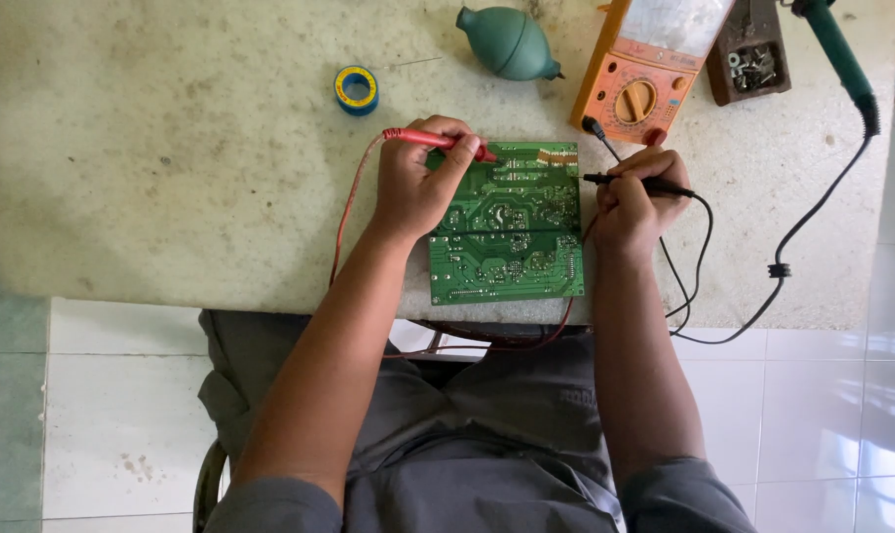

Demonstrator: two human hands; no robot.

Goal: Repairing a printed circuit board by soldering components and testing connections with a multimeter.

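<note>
Head view: left hand [418, 188] clenches a red probe [438, 141], right hand [630, 202] a black probe [635, 182], over a green circuit board [507, 227]; orange multimeter [645, 74], teal blower bulb [507, 42] and tape roll [356, 90] sit behind on the counter [171, 178].

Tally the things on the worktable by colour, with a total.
Green: 3, circuit board, rubber bulb blower, soldering iron handle
Red: 1, probe in left hand
Black: 1, probe in right hand
Orange: 1, multimeter
Blue and yellow: 1, tape roll
Brown: 1, parts box
Total: 8

Worn pale table [171, 197]. On it: green circuit board [507, 232], blue-yellow tape roll [356, 90], green rubber blower bulb [507, 43], orange multimeter [655, 69], small brown parts box [751, 49].
</note>
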